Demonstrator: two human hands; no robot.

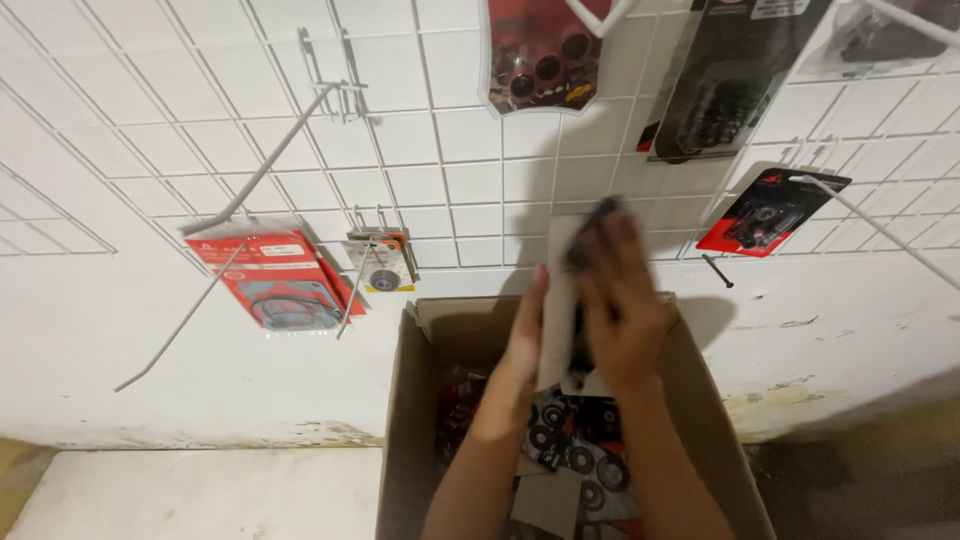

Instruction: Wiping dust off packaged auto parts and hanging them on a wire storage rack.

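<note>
Two hands, left (527, 335) and right (622, 305), each grip around one carded packet (562, 300) above one cardboard box (405, 420).

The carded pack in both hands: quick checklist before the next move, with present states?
1. Both hands on the carded pack: ok, left hand at its edge, right hand across its front.
2. Pack clear of the cardboard box: ok, held above it.
3. A bare hook on the wire grid: ok.
4. Pack's hang hole visible: cannot tell, blurred.
5. More packs left in the box: ok.
</note>
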